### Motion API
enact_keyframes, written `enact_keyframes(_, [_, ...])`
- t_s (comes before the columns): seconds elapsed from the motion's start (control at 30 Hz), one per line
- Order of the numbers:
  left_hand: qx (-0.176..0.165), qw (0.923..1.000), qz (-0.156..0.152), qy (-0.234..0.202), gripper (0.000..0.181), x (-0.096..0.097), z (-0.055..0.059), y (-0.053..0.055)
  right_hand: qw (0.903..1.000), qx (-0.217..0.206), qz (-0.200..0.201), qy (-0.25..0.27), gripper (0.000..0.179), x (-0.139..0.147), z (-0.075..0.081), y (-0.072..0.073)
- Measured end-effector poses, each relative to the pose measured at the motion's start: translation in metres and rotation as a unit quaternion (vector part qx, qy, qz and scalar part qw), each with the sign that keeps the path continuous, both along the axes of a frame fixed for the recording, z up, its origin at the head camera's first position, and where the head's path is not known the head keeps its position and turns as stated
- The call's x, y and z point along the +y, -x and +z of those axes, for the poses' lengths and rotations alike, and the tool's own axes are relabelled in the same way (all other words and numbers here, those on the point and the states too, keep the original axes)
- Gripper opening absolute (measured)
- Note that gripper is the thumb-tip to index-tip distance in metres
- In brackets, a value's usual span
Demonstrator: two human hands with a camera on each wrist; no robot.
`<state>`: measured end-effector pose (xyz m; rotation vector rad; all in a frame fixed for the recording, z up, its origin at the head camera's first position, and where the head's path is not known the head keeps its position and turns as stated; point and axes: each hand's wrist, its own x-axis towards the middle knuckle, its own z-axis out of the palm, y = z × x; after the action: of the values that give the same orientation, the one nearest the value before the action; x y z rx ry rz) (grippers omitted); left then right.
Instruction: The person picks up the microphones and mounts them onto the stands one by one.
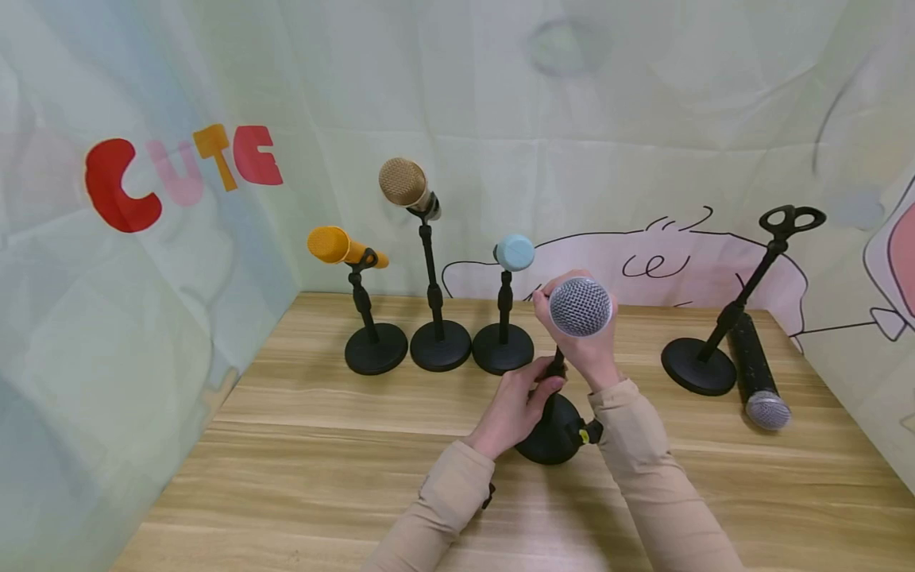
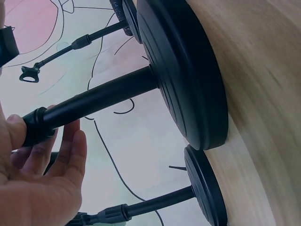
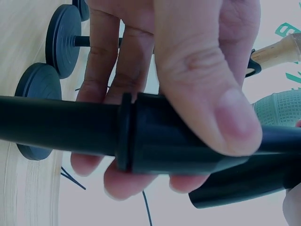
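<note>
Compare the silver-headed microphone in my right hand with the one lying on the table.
The raised microphone is held up in your right hand; the lying microphone rests beside a stand with an empty clip. From the head view, the raised microphone shows mainly its head, while the lying microphone also shows its black handle. Both have silver mesh heads.

Spreads out flat as a light-brown wood-grain tabletop (image 1: pixel 343 477). Carries, toward the back left, three round black disc-shaped stand bases (image 1: pixel 452 355) in a row. Bears a fourth round black stand base (image 1: pixel 549 442) nearer the front, around the middle. Supports, toward the right, a fifth round black stand base (image 1: pixel 692 372) and, just beside it, a lying black cylindrical microphone (image 1: pixel 754 367) with a silver mesh head.
</note>
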<state>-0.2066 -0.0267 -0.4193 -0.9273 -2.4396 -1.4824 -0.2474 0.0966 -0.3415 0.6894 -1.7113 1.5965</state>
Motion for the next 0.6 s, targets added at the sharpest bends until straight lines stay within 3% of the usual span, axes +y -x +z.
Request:
enact_keyframes(0.37, [0.004, 1.0000, 0.002, -0.002, 0.029, -0.001, 0.000, 0.000, 0.9990, -0.029, 0.024, -0.023, 0.034, 0.005, -0.003, -0.012])
enact_keyframes(0.6, [-0.002, 1.0000, 0.008, 0.004, 0.036, -0.001, 0.001, -0.001, 0.9955, -0.020, 0.065, 0.065, 0.063, 0.011, -0.027, -0.029])
